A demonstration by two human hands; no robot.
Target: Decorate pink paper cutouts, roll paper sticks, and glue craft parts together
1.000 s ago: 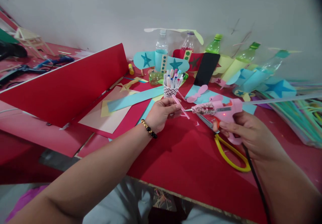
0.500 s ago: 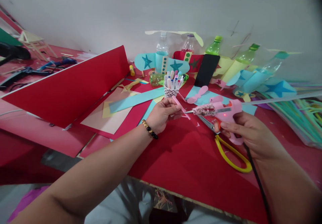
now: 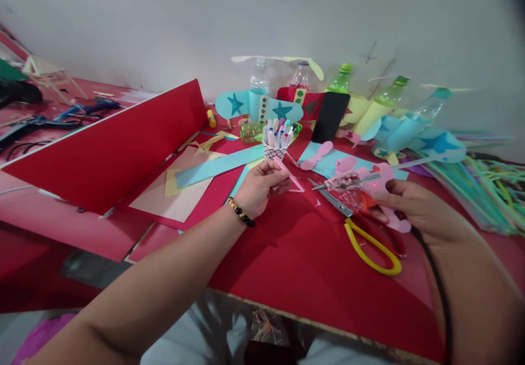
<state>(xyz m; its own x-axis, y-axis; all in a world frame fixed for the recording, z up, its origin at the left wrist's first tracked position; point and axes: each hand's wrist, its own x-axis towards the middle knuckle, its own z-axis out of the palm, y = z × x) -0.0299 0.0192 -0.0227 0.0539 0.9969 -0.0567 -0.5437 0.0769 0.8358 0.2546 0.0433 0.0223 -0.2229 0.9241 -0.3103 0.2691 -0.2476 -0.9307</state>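
Observation:
My left hand [image 3: 262, 187] is closed in a pinch on a folded pink paper strip [image 3: 296, 181], held just in front of a cup of markers [image 3: 275, 149]. In my right hand [image 3: 414, 206] is a pink glue gun [image 3: 383, 181] with a small red light on. Its metal nozzle points left and is apart from the strip. A clear glue stick [image 3: 426, 160] juts from its back. Beneath the gun lie scissors [image 3: 373, 250] with yellow and red handles. Pink propeller-shaped paper pieces [image 3: 316, 155] rest on blue paper behind the gun.
Decorated plastic bottles [image 3: 259, 88] with paper wings stand along the wall, a black phone [image 3: 330, 116] leaning among them. A red board [image 3: 115, 146] stands upright at left. Paper strips [image 3: 217, 167] lie beside the cup. Coloured sticks [image 3: 467, 190] are piled at right.
The glue gun has drawn back to the right; its nozzle, at the pink strip before, is now apart from it. My left hand still holds the strip. The view has shifted slightly.

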